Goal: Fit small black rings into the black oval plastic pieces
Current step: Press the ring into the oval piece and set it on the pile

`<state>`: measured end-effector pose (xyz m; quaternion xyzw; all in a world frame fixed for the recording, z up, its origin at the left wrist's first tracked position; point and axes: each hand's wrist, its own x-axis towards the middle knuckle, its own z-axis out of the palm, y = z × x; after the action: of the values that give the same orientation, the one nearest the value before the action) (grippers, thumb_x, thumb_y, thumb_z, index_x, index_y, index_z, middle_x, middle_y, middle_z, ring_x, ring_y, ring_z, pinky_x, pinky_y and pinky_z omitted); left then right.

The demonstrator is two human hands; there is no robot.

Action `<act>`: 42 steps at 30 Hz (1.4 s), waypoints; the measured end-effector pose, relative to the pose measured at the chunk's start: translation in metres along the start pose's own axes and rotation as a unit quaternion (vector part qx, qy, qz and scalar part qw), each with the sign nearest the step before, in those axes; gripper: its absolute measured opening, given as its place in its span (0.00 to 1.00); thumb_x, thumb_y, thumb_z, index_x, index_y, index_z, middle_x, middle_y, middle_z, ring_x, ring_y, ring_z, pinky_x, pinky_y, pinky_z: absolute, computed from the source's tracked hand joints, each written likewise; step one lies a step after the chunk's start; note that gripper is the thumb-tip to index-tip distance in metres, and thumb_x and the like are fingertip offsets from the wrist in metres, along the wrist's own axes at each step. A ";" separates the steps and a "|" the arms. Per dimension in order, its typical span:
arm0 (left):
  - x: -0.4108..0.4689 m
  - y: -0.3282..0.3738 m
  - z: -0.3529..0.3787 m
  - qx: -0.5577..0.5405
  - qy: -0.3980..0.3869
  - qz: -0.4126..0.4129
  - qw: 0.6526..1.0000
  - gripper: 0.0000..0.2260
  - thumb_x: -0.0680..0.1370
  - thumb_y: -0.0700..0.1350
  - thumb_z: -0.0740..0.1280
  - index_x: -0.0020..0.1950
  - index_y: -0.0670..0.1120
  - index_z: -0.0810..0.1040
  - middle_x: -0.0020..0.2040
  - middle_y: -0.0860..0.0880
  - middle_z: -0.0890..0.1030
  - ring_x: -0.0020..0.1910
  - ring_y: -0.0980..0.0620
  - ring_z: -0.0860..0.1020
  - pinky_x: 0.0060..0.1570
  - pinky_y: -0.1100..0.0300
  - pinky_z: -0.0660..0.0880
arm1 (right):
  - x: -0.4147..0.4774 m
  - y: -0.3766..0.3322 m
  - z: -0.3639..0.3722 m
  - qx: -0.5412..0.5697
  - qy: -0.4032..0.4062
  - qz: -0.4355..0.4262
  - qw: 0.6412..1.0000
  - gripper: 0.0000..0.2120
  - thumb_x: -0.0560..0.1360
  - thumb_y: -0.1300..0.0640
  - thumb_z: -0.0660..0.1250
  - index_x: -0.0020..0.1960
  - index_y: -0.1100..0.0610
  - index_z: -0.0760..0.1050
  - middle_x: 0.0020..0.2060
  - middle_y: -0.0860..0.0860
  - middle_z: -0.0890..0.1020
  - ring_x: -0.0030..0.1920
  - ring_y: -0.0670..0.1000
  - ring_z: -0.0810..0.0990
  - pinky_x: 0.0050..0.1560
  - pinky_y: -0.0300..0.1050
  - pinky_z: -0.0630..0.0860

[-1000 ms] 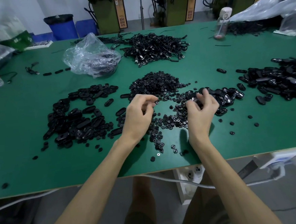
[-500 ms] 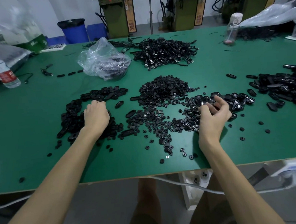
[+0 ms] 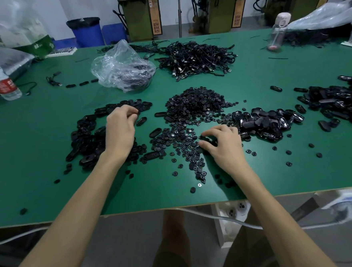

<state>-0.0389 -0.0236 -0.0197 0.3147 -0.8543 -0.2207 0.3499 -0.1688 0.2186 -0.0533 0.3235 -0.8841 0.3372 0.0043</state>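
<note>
Covering the table (image 3: pixel 36 143): a green top with a pale edge along the near side.
Middle of table: small black rings (image 3: pixel 194 105) in a heap, thinning to a loose scatter toward the near edge.
Either side: oval pieces (image 3: pixel 85 137) piled left of the rings, a shiny pile (image 3: pixel 263 121) just right of them, a third pile (image 3: pixel 339 101) well apart at far right.
Person's left hand (image 3: pixel 120 126): over the left pile, fingers curled at its far side; whether they grip a piece I cannot tell.
Person's right hand (image 3: pixel 223 144): fingers arched, tips down among the scattered rings; a grip cannot be told.
Far side: crumpled clear bag (image 3: pixel 122 68), heap of black cables (image 3: pixel 197 59), water bottle (image 3: pixel 5 84) at left.
Room: blue bin (image 3: pixel 87 33), green machines (image 3: pixel 139 15) and a fan stand (image 3: pixel 179 12) by a pale wall.
</note>
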 end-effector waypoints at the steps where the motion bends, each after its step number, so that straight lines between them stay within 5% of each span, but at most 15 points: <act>1: 0.001 0.003 0.002 0.015 -0.012 0.004 1.000 0.10 0.83 0.36 0.67 0.63 0.42 0.82 0.60 0.43 0.82 0.57 0.47 0.81 0.60 0.51 0.80 | 0.000 0.001 0.000 0.010 0.004 -0.001 1.000 0.15 0.79 0.45 0.71 0.62 0.50 0.83 0.62 0.50 0.78 0.66 0.55 0.66 0.69 0.52 0.64; 6: 0.001 -0.003 0.003 0.177 -0.074 -0.016 0.981 0.18 0.80 0.27 0.64 0.68 0.40 0.79 0.64 0.40 0.76 0.62 0.40 0.77 0.55 0.45 0.79 | -0.002 0.001 -0.001 0.034 0.010 0.002 0.999 0.10 0.80 0.48 0.71 0.57 0.50 0.83 0.58 0.49 0.79 0.65 0.54 0.67 0.68 0.51 0.65; 10: -0.004 -0.002 -0.001 0.234 -0.067 0.001 0.970 0.15 0.81 0.32 0.65 0.67 0.40 0.80 0.65 0.39 0.75 0.66 0.39 0.70 0.53 0.45 0.76 | -0.004 0.001 -0.001 0.044 0.017 0.001 0.999 0.09 0.81 0.47 0.70 0.56 0.50 0.84 0.57 0.49 0.79 0.64 0.54 0.67 0.66 0.50 0.64; 13: -0.004 0.003 -0.007 0.244 -0.087 0.004 0.966 0.12 0.83 0.38 0.67 0.65 0.41 0.82 0.64 0.39 0.78 0.66 0.39 0.73 0.63 0.43 0.74 | -0.005 0.001 -0.002 0.048 0.008 -0.008 0.999 0.11 0.79 0.43 0.71 0.55 0.49 0.84 0.56 0.49 0.79 0.64 0.53 0.67 0.65 0.51 0.65; 19: -0.023 -0.004 -0.037 0.196 -0.138 -0.010 0.971 0.10 0.81 0.41 0.71 0.62 0.44 0.85 0.59 0.44 0.84 0.57 0.44 0.82 0.58 0.49 0.78 | -0.006 0.000 -0.004 0.045 -0.007 -0.018 0.999 0.17 0.74 0.40 0.74 0.58 0.49 0.83 0.59 0.48 0.78 0.65 0.53 0.67 0.66 0.52 0.65; 24: -0.037 -0.012 -0.043 0.171 -0.152 -0.042 0.973 0.13 0.81 0.39 0.72 0.65 0.40 0.83 0.61 0.42 0.84 0.61 0.44 0.82 0.65 0.49 0.77 | -0.004 0.000 -0.004 0.028 -0.016 -0.026 0.999 0.17 0.74 0.42 0.75 0.60 0.49 0.83 0.60 0.49 0.80 0.65 0.54 0.68 0.66 0.53 0.66; 32: -0.056 -0.009 -0.039 0.256 -0.081 0.026 0.963 0.09 0.84 0.46 0.67 0.59 0.45 0.85 0.54 0.43 0.83 0.55 0.43 0.79 0.58 0.47 0.76 | -0.003 -0.002 -0.002 0.051 -0.004 -0.019 0.999 0.05 0.76 0.48 0.75 0.47 0.48 0.82 0.54 0.48 0.81 0.60 0.53 0.69 0.65 0.54 0.68; 37: -0.059 -0.003 -0.040 0.230 -0.085 0.031 0.969 0.13 0.81 0.50 0.72 0.62 0.46 0.83 0.58 0.43 0.81 0.60 0.42 0.77 0.61 0.47 0.72 | -0.003 -0.001 -0.001 0.056 0.009 -0.019 0.998 0.07 0.79 0.48 0.71 0.50 0.51 0.83 0.53 0.48 0.81 0.60 0.53 0.69 0.64 0.55 0.68; 42: -0.056 -0.005 -0.045 0.212 -0.135 0.000 0.968 0.10 0.79 0.50 0.74 0.58 0.48 0.83 0.54 0.48 0.81 0.53 0.46 0.79 0.55 0.49 0.75 | -0.005 -0.001 -0.002 0.048 -0.007 -0.037 0.998 0.11 0.78 0.42 0.72 0.52 0.49 0.84 0.54 0.48 0.80 0.61 0.53 0.69 0.64 0.54 0.67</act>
<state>0.0276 0.0051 -0.0186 0.3487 -0.9210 -0.0747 0.1567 -0.1650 0.2221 -0.0525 0.3582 -0.8544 0.3764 -0.0043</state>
